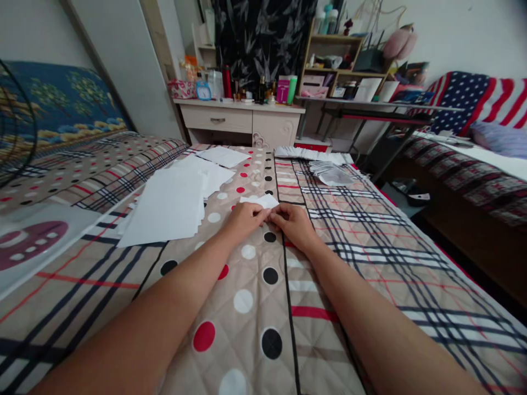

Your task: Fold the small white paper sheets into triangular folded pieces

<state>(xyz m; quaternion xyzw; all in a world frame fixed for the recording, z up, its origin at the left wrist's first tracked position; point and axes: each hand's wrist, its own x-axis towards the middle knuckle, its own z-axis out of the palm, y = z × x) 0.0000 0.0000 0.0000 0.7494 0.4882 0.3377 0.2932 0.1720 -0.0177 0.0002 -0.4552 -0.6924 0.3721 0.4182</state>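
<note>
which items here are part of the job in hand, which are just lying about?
In hand: small folded paper, pinched by left hand and right hand; paper stack; folded pile; bedspread as work surface.
Lying about: dresser, clock, shelf, flag blanket, fan.

Lying matt and quilted: cloth bedspread [263, 307]. Showing smooth and matt: white paper sheets [168, 206], small folded paper piece [260, 201].
</note>
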